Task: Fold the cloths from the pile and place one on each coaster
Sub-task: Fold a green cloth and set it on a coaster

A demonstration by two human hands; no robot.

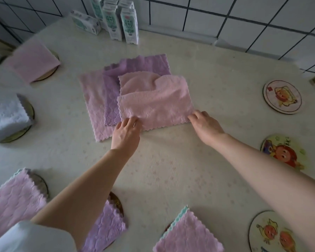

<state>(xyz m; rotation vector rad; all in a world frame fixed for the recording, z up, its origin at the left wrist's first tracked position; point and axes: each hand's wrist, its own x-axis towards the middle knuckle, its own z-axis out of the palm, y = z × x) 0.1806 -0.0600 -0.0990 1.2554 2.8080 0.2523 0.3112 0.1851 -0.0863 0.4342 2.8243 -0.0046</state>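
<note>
Sleeve (31, 237), cloth pile (135, 95), pale table (171, 170), tiled wall (225, 10)

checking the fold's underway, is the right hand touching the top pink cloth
Touching: the head view shows the right hand pinching the near right corner of the pink cloth.

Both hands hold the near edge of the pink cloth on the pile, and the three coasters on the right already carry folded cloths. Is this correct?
Not quite. The head view shows the three coasters on the right bare, their cartoon prints uncovered. The left hand and right hand do hold the near edge of the pink cloth on the pile.
</note>
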